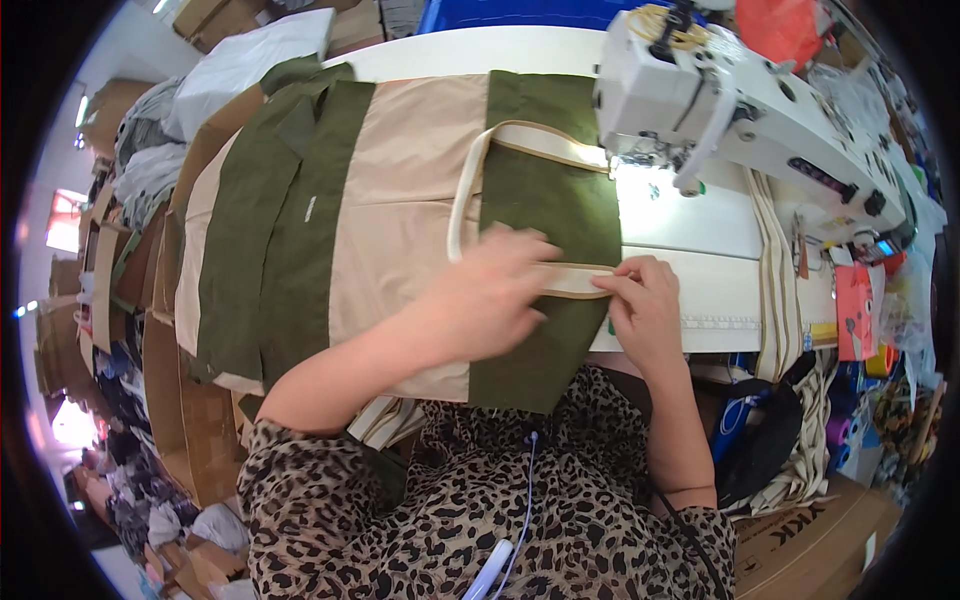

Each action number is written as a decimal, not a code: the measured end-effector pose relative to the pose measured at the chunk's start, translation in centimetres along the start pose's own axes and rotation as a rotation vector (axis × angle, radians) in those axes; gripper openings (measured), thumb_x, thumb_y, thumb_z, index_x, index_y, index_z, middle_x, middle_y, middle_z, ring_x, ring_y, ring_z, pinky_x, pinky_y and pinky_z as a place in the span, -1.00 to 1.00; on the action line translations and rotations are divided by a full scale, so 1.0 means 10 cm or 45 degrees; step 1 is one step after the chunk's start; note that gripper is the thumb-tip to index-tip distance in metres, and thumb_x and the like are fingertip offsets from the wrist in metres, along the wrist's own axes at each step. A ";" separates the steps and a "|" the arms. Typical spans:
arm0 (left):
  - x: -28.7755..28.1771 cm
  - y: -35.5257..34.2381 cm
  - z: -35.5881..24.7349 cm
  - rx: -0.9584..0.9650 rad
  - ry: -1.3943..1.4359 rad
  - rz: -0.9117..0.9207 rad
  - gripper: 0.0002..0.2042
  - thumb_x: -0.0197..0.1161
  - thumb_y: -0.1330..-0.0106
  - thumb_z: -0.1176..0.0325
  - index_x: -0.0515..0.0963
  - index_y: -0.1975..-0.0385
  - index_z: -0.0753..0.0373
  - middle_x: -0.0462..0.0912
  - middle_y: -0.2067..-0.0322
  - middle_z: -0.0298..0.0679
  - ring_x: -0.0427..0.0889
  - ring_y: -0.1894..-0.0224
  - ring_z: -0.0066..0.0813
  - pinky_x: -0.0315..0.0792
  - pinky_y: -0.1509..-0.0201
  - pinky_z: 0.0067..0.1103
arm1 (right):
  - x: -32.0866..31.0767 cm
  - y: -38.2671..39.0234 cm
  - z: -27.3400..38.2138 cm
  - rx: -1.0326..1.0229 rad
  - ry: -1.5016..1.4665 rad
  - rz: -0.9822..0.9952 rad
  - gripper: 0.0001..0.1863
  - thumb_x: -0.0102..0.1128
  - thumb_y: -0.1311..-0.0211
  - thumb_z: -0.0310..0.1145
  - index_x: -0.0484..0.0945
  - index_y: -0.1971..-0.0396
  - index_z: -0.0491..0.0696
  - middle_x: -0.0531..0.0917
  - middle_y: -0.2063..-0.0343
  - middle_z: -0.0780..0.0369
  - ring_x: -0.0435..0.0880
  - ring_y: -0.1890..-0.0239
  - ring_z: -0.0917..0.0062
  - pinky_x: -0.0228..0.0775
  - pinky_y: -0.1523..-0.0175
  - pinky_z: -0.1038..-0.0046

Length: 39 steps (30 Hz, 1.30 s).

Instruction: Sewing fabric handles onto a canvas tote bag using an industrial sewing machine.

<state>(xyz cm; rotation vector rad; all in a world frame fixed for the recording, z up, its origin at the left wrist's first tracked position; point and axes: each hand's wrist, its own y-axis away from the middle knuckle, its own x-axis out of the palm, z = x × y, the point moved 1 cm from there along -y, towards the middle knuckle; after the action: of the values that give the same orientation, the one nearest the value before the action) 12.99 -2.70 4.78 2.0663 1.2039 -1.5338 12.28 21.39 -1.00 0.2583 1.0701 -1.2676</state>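
Note:
A green and beige striped fabric panel [400,150] lies spread over the white table. On its right green stripe a cream strap [462,205] with tan edges bends into a loop. The strap's far end reaches under the head of the white sewing machine [640,100]. My right hand [645,305] pinches the near end of the strap at the panel's right edge. Slightly blurred, my left hand [490,295] rests over the strap and fabric with its fingers apart. It covers part of the strap.
More cream straps [770,270] hang over the table's right part. A red box [855,310] stands at the right edge. Beyond the table is a blue bin [520,15]. Cardboard boxes [185,400] line the left side, and a carton [820,545] sits at lower right.

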 end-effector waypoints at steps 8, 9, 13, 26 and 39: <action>0.75 -0.12 -0.01 0.137 0.005 -0.213 -0.77 0.26 -0.20 0.50 0.58 0.13 0.23 0.58 -0.14 -0.16 0.54 -0.25 -0.18 0.40 -0.36 -0.13 | -0.16 0.24 0.10 0.229 0.153 -0.026 -0.36 0.41 -0.10 -0.30 0.47 -0.23 -0.07 0.57 -0.09 0.14 0.51 -0.16 0.20 0.17 -0.36 0.15; 0.75 -0.11 -0.01 0.139 0.077 -0.270 -0.77 0.25 -0.20 0.52 0.57 0.14 0.23 0.59 -0.13 -0.15 0.55 -0.23 -0.17 0.40 -0.36 -0.12 | -0.14 0.23 0.16 0.166 0.058 0.069 -0.19 0.48 -0.05 -0.29 0.34 -0.34 -0.10 0.56 -0.11 0.12 0.47 -0.24 0.21 0.12 -0.44 0.19; 0.73 -0.11 0.07 0.042 0.337 -0.237 -0.77 0.21 -0.21 0.57 0.55 0.13 0.24 0.59 -0.05 -0.13 0.56 -0.17 -0.12 0.35 -0.40 -0.06 | 0.08 0.23 0.16 0.335 -1.285 0.014 0.04 0.52 -0.02 -0.53 0.07 -0.48 -0.06 0.38 -0.23 0.15 0.37 -0.35 0.32 0.34 -0.34 0.21; 0.68 -0.15 0.04 0.140 0.012 -0.120 -0.69 0.28 -0.23 0.47 0.62 0.01 0.14 0.58 -0.17 -0.30 0.48 -0.26 -0.21 0.33 -0.40 -0.16 | -0.45 0.54 0.02 0.028 -0.129 0.064 -0.44 0.24 0.02 -0.63 0.59 -0.08 0.03 0.53 -0.21 0.14 0.54 -0.17 0.28 0.39 -0.17 0.19; 0.75 -0.29 -0.05 0.229 0.030 -0.096 -0.55 0.24 -0.12 0.53 0.57 -0.09 0.18 0.53 -0.22 -0.30 0.48 -0.20 -0.24 0.35 -0.34 -0.23 | -0.08 0.70 0.08 -0.088 0.295 0.030 -0.45 0.28 0.12 -0.48 0.65 -0.01 0.16 0.58 -0.18 0.35 0.47 -0.31 0.36 0.06 -0.41 0.04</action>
<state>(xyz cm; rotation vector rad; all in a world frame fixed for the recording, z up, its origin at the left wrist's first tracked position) 11.64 2.69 -1.04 2.1790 1.2050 -1.7136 18.74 23.75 -2.60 0.3710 1.3026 -1.1972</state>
